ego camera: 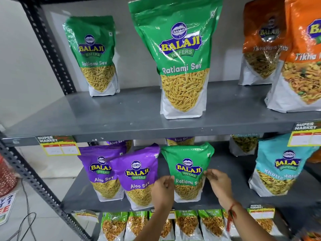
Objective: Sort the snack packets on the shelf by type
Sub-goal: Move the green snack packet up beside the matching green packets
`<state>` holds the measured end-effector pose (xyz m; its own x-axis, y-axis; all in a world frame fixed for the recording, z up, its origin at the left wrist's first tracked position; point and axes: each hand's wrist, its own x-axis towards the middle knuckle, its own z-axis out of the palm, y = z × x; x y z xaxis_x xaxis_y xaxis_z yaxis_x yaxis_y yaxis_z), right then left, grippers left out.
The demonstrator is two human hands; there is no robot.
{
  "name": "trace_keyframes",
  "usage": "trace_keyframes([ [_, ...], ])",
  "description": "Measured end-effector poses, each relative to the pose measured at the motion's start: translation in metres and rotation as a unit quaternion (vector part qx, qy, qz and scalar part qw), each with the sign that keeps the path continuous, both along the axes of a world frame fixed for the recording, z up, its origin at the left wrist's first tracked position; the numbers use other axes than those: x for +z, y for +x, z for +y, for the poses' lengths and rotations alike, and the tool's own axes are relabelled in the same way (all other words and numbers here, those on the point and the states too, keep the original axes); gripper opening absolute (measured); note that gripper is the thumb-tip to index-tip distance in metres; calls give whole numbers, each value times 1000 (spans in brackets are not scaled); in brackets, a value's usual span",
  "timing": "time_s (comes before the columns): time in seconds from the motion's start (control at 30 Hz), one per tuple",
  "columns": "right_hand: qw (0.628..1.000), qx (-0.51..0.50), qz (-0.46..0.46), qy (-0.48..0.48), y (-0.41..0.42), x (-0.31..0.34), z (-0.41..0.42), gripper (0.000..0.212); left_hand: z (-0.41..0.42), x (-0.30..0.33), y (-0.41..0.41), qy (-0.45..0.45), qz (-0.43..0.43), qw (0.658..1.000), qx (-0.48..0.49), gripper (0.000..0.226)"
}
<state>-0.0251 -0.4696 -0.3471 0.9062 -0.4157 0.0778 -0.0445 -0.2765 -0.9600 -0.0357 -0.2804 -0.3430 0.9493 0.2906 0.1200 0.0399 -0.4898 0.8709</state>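
Note:
A green Ratlami Sev packet (188, 164) stands upright on the middle shelf (225, 164). My left hand (163, 190) pinches its left edge and my right hand (218, 183) pinches its right edge. To its left stand two purple Aloo Sev packets (137, 173) (99, 169), with more behind them. A teal Khatta Mitha packet (279, 169) stands to the right. On the upper shelf (104, 115) are a small green Ratlami Sev packet (96, 54), a large one (180, 54), and orange Tikha Mitha packets (305, 54) (262, 42).
A row of several Chana Jor Garam packets (187, 225) fills the lowest shelf under my arms. A grey perforated upright (50, 49) frames the rack's left side. Price tags (58, 145) (305, 134) hang on the shelf edges. A red object (6, 178) and cables (22, 226) lie on the floor at left.

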Motion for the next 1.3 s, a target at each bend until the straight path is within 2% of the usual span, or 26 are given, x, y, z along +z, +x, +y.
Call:
trace_keyframes([
  [0.23,997,6,-10,-73,-31,-5,-23,14,-13,-1,-26,-3,-25,1000,-10,22],
  [0.47,988,78,-51,-121,-66,22,-37,6,-14,17,-69,-92,-90,992,-7,15],
  [0.6,981,122,-103,-107,-79,63,-22,8,3,56,-88,-161,-168,973,14,12],
  [0.7,966,148,-195,-82,-84,114,10,11,28,97,-90,-173,-242,954,37,18],
  [0.77,949,164,-257,-78,-81,149,37,3,50,130,-86,-195,-291,935,60,20],
  [0.87,930,179,-314,-71,-64,199,78,22,89,182,-75,-219,-356,905,79,20],
  [0.93,921,187,-337,-63,-49,231,106,13,116,213,-64,-212,-384,894,90,20],
  [1.0,911,185,-362,-68,-34,260,133,2,143,241,-53,-208,-405,885,99,19],
  [1.1,902,175,-385,-83,-13,295,170,5,175,278,-33,-223,-426,870,107,21],
  [1.3,907,164,-376,-97,31,325,218,12,221,316,10,-157,-414,884,147,11],
])
